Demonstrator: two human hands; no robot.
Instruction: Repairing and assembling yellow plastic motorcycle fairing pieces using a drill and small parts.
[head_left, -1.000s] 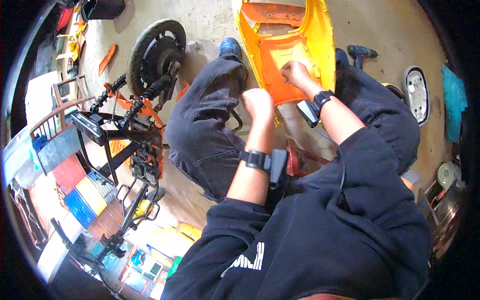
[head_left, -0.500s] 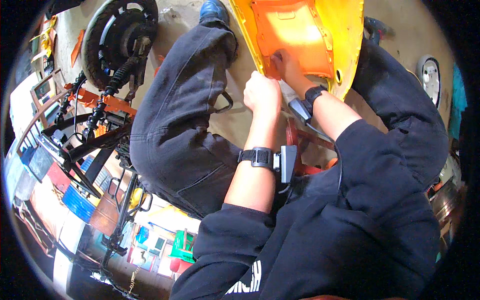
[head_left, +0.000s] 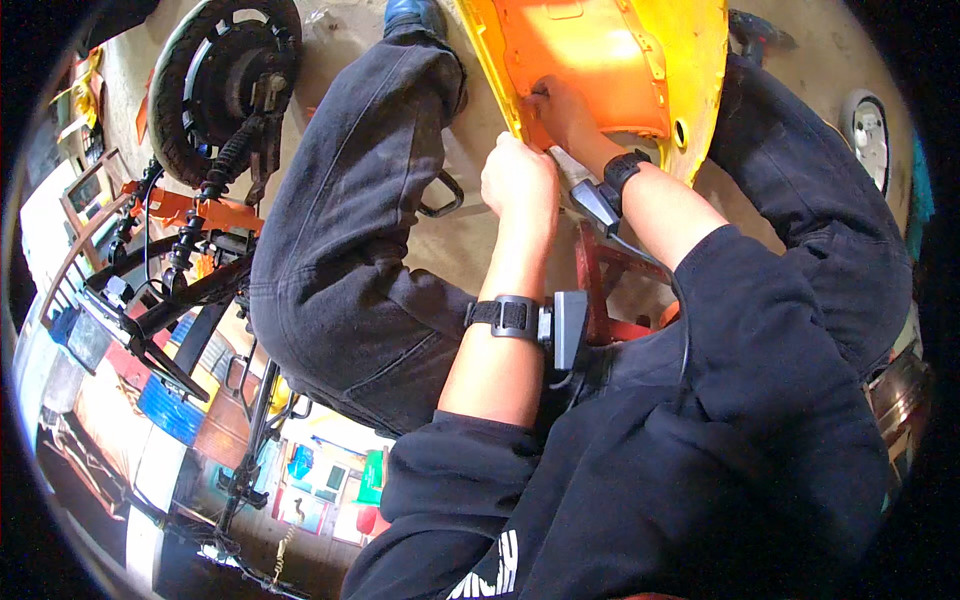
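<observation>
A yellow plastic body panel (head_left: 700, 75) with an orange inner section (head_left: 580, 55) stands between my knees, its inner side toward me. My left hand (head_left: 520, 178) is closed at the panel's lower left edge, thumb up against the rim. Inside the shell, my right hand (head_left: 562, 112) reaches to the same left edge, its fingers bent against the seam of orange and yellow. Whatever lies between those fingertips is too small or hidden to make out. Each wrist wears a black strap with a small grey device, such as the left one (head_left: 570, 330).
To the left stand a black-tyred wheel (head_left: 225, 85) and a dark vehicle frame (head_left: 185, 300) with springs and orange parts. A red stool-like frame (head_left: 597, 290) is below the panel. On the right floor lies a white oval part (head_left: 866, 140); a dark tool (head_left: 760, 35) lies beyond my right knee.
My right hand has moved slightly up along the inside of the panel's left edge. My left hand keeps its hold at the rim. The whole view has shifted a little.
</observation>
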